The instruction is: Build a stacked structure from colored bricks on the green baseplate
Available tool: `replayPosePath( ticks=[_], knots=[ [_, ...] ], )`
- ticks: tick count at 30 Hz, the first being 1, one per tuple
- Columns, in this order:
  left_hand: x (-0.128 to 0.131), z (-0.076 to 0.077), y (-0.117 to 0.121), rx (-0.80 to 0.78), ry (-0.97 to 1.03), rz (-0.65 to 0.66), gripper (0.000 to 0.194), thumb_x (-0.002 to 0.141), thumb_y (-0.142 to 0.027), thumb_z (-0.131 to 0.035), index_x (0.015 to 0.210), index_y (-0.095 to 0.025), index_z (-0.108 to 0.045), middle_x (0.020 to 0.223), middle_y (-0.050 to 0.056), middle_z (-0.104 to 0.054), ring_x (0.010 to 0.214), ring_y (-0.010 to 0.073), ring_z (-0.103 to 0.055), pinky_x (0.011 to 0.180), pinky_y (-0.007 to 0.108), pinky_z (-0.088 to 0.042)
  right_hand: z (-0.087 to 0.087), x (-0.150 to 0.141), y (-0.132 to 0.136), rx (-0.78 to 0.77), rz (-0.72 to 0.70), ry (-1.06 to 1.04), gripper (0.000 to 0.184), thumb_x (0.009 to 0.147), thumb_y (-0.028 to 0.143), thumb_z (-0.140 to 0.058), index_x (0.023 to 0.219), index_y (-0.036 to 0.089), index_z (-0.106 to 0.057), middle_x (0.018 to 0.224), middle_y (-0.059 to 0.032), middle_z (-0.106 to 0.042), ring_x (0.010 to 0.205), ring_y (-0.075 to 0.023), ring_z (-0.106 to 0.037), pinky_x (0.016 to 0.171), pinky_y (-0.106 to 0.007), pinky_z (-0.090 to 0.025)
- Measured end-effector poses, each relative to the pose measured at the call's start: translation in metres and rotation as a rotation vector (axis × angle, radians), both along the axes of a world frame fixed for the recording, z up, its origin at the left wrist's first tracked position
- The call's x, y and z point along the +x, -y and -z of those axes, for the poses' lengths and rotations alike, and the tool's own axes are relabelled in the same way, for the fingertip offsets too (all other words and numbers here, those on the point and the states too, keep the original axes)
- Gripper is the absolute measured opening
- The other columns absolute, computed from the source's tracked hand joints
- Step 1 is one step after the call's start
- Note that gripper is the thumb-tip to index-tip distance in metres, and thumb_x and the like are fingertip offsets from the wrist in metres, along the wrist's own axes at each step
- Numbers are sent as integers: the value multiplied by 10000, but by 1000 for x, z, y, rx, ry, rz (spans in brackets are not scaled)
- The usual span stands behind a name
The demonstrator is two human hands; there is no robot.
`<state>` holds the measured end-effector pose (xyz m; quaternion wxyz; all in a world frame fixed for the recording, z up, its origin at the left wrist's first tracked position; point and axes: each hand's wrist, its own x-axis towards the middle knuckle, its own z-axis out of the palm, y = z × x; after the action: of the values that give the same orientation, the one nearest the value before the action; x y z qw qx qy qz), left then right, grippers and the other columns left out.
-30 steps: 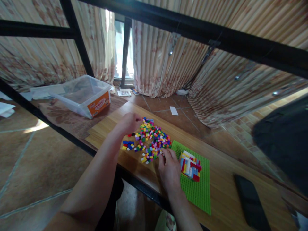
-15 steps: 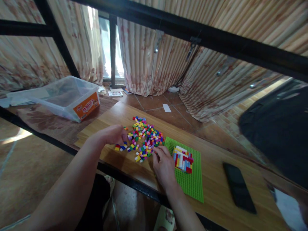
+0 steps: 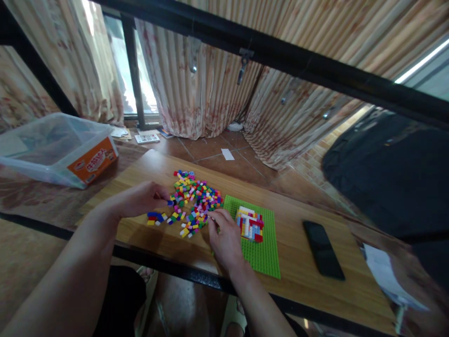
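Observation:
A heap of small coloured toy bricks lies spread over the wooden tabletop. My left hand is at its left side, fingers drawn together beside a blue brick; whether they grip a brick is hidden. At the heap's near right edge my right hand is curled, thumb and forefinger close together, with anything between them too small to make out. Just right of that hand, a block of joined bricks in white, red, blue and yellow sits on a green baseplate.
A black phone lies on the table to the right. Left of the table stands a clear plastic bin with an orange label. White paper is at the far right. A dark metal bar crosses above.
The view has swung right, so the table things appear farther left. My left hand has shifted slightly up and away over the heap's left edge. My right hand keeps nearly the same place.

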<state>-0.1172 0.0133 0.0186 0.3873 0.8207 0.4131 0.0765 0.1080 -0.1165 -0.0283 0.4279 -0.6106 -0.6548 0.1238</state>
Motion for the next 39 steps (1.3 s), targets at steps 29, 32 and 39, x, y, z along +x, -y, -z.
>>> replayPosePath(
  ticks=[29, 32, 39],
  knots=[
    [142, 7, 61, -634, 827, -122, 360, 706, -218, -733, 1043, -147, -629, 814, 12, -693, 637, 88, -594, 669, 251, -474, -40, 73, 19, -168, -219, -630, 232, 805, 330, -669, 1020, 241, -682, 846, 0, -689, 758, -146, -644, 701, -287, -539],
    [147, 8, 65, -657, 830, -123, 352, 704, -197, -732, 1039, -143, -637, 821, 17, -696, 657, 91, -601, 687, 255, -472, -37, 79, 21, -209, -244, -589, 247, 813, 332, -664, 1042, 241, -666, 886, -13, -692, 804, -159, -647, 736, -308, -538],
    [151, 11, 67, -666, 845, -115, 317, 717, -218, -717, 1015, -137, -647, 999, 64, -691, 759, 112, -638, 742, 280, -501, -35, 100, 22, -149, -68, -610, 216, 777, 325, -687, 967, 224, -670, 856, -10, -679, 756, -142, -625, 693, -282, -524]
  ],
)
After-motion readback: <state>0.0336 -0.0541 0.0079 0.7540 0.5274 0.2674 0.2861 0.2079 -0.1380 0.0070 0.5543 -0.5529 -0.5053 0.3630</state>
